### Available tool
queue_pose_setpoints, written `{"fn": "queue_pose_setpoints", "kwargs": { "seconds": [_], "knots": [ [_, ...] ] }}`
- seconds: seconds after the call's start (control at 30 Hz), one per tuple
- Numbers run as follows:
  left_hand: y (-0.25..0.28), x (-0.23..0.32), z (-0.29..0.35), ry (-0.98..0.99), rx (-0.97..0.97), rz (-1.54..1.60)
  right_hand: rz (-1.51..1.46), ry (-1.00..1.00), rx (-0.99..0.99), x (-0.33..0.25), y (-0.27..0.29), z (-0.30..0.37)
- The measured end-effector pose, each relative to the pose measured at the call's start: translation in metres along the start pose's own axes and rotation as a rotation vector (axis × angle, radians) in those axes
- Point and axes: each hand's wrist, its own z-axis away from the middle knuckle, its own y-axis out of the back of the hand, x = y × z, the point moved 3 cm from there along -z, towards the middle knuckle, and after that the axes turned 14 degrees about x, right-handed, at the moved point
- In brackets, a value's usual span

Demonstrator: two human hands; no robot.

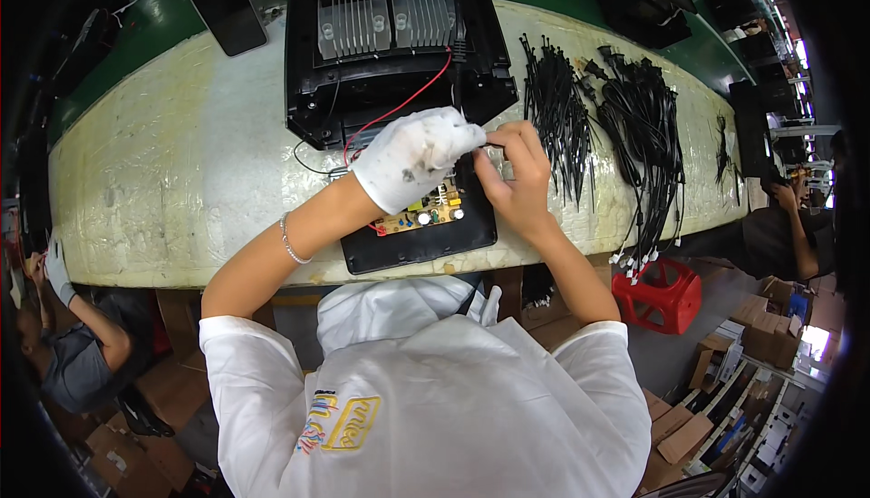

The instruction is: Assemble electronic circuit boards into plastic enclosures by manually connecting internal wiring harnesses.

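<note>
I saw a red stool below the bench edge. Beside that stool's upper side lay black power cords and cable ties; a phone lay far left.

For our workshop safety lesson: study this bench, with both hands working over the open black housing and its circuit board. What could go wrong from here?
1. The left hand, in a white glove, and the bare right hand pinch something small right over the circuit board; a slip could knock its parts.
2. The red wire loops by the hands and might snag.
3. The power cords trail over the table edge and could slide off.
</note>
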Motion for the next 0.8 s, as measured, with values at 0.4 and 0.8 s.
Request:
{"fn": "queue_pose_setpoints", "kwargs": {
  "seconds": [0.4,0.8],
  "knots": [
    [0.014,0.006,0.009,-0.13,-0.126,-0.31,-0.068,-0.092,-0.01,0.005,0.002,-0.004],
    [0.007,0.008,0.009,-0.18,-0.126,-0.308,-0.046,-0.007,-0.018,0.004,0.001,-0.006]
  ]
}}
